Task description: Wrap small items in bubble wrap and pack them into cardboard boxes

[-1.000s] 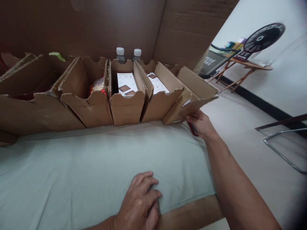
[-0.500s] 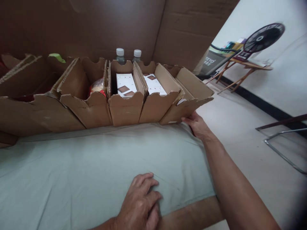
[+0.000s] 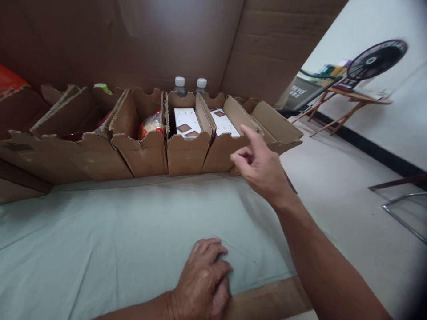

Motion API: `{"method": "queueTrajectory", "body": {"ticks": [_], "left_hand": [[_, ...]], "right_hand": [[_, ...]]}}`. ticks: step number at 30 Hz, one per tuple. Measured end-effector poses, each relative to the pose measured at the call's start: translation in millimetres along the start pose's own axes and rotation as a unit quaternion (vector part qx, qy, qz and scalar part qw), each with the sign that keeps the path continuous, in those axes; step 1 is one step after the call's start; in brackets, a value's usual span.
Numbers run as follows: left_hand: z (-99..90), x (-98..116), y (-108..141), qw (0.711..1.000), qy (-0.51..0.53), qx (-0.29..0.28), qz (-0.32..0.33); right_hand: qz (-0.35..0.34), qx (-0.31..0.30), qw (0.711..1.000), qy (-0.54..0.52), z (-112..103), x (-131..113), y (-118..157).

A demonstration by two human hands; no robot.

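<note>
My right hand (image 3: 262,169) hovers before the cardboard bins at the right end of the row. Its index finger points forward, the thumb is apart from it, and no object shows between them. Just behind the fingers, one bin (image 3: 218,153) holds a white printed box (image 3: 225,123). To its left another bin (image 3: 184,158) holds a similar white box (image 3: 187,120) with brown squares. The rightmost bin (image 3: 278,122) is partly hidden by my hand. My left hand (image 3: 205,278) rests on the pale green cloth (image 3: 133,231), fingers loosely bent and apart, holding nothing.
Further left, a bin holds a red-and-clear packet (image 3: 151,126). Two white-capped bottles (image 3: 180,84) stand behind the row, before a tall cardboard panel (image 3: 173,40). A fan (image 3: 372,62) on a wooden stand and a metal frame (image 3: 400,218) are at the right.
My right hand has come away from the lower corner of the rightmost bin, moving up and left with its index finger extended. My left hand stays on the cloth. The view has shifted slightly.
</note>
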State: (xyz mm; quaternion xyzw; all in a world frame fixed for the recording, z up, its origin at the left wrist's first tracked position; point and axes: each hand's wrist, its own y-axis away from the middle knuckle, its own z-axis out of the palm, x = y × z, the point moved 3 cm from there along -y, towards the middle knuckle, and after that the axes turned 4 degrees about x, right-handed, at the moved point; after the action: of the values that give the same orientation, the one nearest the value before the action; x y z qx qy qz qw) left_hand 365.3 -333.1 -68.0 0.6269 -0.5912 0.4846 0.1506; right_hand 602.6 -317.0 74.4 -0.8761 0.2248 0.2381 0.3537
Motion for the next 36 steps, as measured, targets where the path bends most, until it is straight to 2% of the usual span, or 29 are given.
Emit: {"method": "queueTrajectory", "body": {"ticks": [4, 6, 8, 12, 16, 18, 19, 21, 24, 26, 29, 31, 33, 34, 36], "left_hand": [[0.2, -1.0, 0.5, 0.999, 0.021, 0.038, -0.007], [-0.9, -4.3, 0.8, 0.997, 0.045, 0.067, -0.016], [-3.8, -8.5, 0.8, 0.993, 0.061, 0.098, -0.021], [-15.3, -16.8, -1.5, 0.984, 0.041, 0.171, -0.039], [-33.9, -19.2, -6.2, 0.966, 0.001, 0.254, -0.054], [-44.0, -17.8, -8.2, 0.96, -0.009, 0.276, -0.051], [-48.6, -16.9, -9.1, 0.959, -0.011, 0.279, -0.053], [-56.2, -15.1, -11.1, 0.96, -0.009, 0.274, -0.064], [-61.9, -12.4, -18.2, 0.965, 0.025, 0.246, -0.089], [-62.2, -11.5, -28.5, 0.967, 0.059, 0.223, -0.106], [-58.8, -12.7, -51.8, 0.965, 0.117, 0.188, -0.141], [-53.5, -14.0, -66.8, 0.963, 0.166, 0.131, -0.169], [-49.6, -12.9, -74.1, 0.959, 0.207, 0.079, -0.178], [-49.9, -11.6, -73.6, 0.957, 0.219, 0.069, -0.177], [-56.2, -8.8, -64.2, 0.955, 0.229, 0.089, -0.169]], "right_hand": [[0.013, -0.029, 0.994, 0.1, 23.8, -0.4, -33.4], [0.016, -0.016, 0.995, 0.092, 25.7, 2.7, -30.8], [0.017, -0.007, 0.998, 0.06, 20.9, 0.8, -13.5], [0.037, 0.012, 0.999, 0.017, -7.0, -20.7, 51.0], [0.017, 0.035, 0.997, 0.063, -52.9, -48.9, 130.7], [0.02, 0.051, 0.996, 0.076, -78.8, -52.7, 172.7], [0.042, 0.076, 0.993, 0.082, -92.0, -50.0, 194.0], [0.129, 0.16, 0.975, 0.084, -116.8, -35.7, 236.1], [0.266, 0.3, 0.915, 0.042, -139.9, -4.3, 292.4], [0.309, 0.311, 0.899, 0.003, -140.0, 14.3, 315.9], [0.331, 0.212, 0.919, -0.008, -119.2, 28.2, 325.2], [0.319, 0.16, 0.934, 0.024, -99.3, 25.3, 317.8], [0.296, 0.165, 0.939, 0.062, -81.4, 14.8, 303.7], [0.281, 0.175, 0.941, 0.074, -73.6, 8.2, 295.6], [0.241, 0.196, 0.947, 0.079, -60.1, -5.0, 279.2]]}}
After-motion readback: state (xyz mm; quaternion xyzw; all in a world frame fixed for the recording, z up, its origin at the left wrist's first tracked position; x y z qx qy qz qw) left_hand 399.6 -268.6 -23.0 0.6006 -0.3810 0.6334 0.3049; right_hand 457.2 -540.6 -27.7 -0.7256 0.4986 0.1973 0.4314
